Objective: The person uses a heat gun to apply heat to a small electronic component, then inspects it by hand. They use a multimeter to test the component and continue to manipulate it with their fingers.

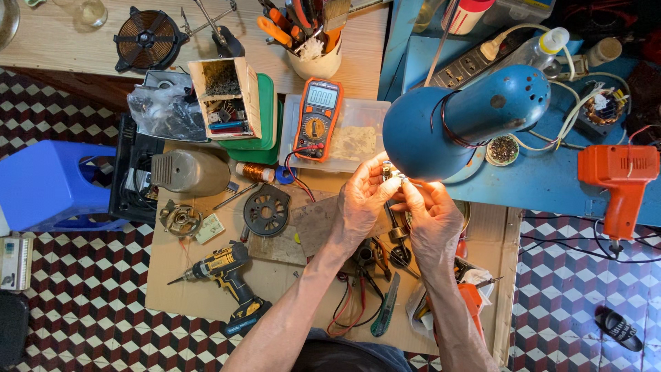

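Under the blue lamp (454, 124), left hand (359, 207) and right hand (432, 217) together pinch a small metal part (390, 172), fingers closed on it; the work looks mid-way. Pliers (365, 265) lie near, a multimeter (317, 118) far, a drill (224, 272) left.

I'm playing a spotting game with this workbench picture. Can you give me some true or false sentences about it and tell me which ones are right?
1. Both bare hands, the left hand and the right hand, pinch one small shiny metal part under the round blue metal lamp. True.
2. The orange-cased multimeter lies on the checkered floor. False: it rests on a clear plastic box on the bench.
3. A yellow and black cordless drill lies on the cardboard sheet, left of the forearms. True.
4. The orange heat gun is in the right hand. False: it lies apart, on the blue table.
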